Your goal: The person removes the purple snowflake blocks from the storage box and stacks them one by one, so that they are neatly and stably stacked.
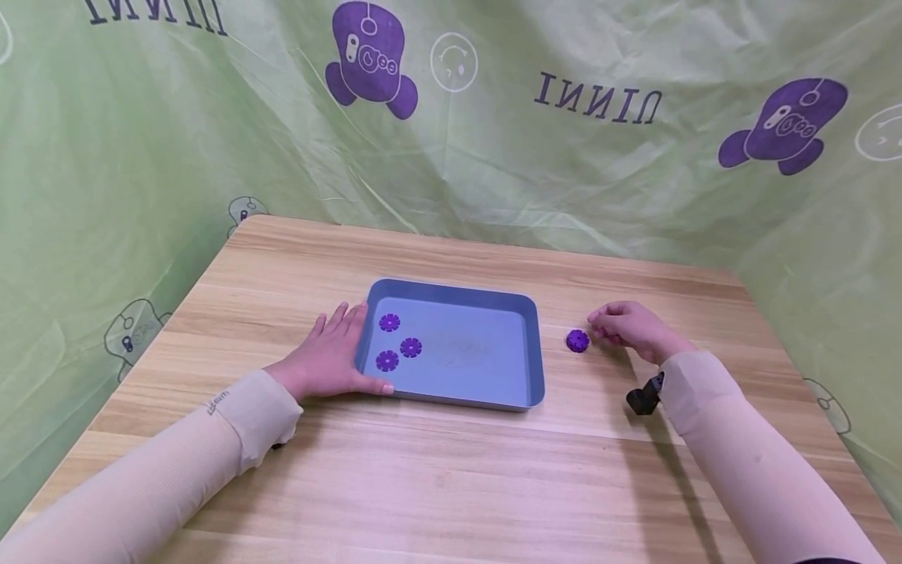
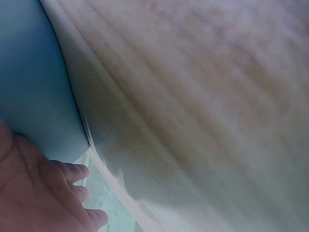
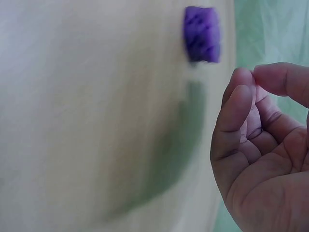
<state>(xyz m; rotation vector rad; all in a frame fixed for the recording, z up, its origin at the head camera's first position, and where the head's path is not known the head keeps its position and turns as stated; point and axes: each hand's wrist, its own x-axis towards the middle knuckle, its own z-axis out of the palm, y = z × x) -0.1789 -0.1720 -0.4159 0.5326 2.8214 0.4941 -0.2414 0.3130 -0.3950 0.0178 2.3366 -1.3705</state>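
Note:
My left hand (image 1: 329, 356) lies at the left end of a blue-grey rectangular tray (image 1: 451, 289), fingers spread along its side and thumb at the front rim. In the left wrist view, its palm and fingers show beside the tray wall (image 2: 34, 82). Three flat purple notched discs (image 1: 387, 360) lie apart in the tray's left part. Right of the tray, a short stack of purple notched discs (image 1: 578, 341) stands on the table. My right hand (image 1: 634, 325) hovers just right of that stack (image 3: 203, 35), fingers bent and thumb tip meeting the fingertips, with nothing seen between them.
The wood-grain table (image 1: 437, 486) reaches back to a green printed curtain (image 1: 535, 180), which also hangs on both sides. A small black device (image 1: 644, 398) hangs below the right wrist, at the sleeve cuff.

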